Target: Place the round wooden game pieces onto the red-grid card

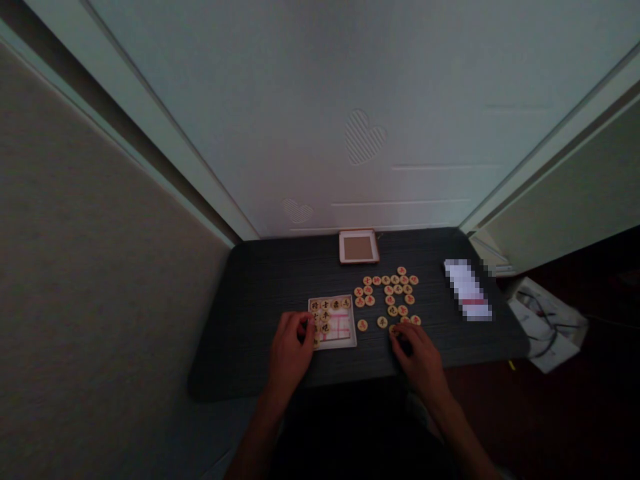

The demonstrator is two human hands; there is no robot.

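Note:
A small square game box (pixel 334 323) lies on a dark table (pixel 260 293), with several round wooden chess pieces set in rows inside it. My left hand (pixel 291 351) rests at the box's left edge, fingertips on a piece there. To the right, several loose round pieces (pixel 390 291) are scattered on the table. My right hand (pixel 419 357) touches a piece at the near edge of that scatter; whether it grips it is hidden by the fingers.
The box's lid (pixel 358 247) lies at the table's far edge against a pale wall. A blurred white paper (pixel 468 289) sits at the right of the table. A white bag (pixel 547 327) with cables lies beyond the right edge.

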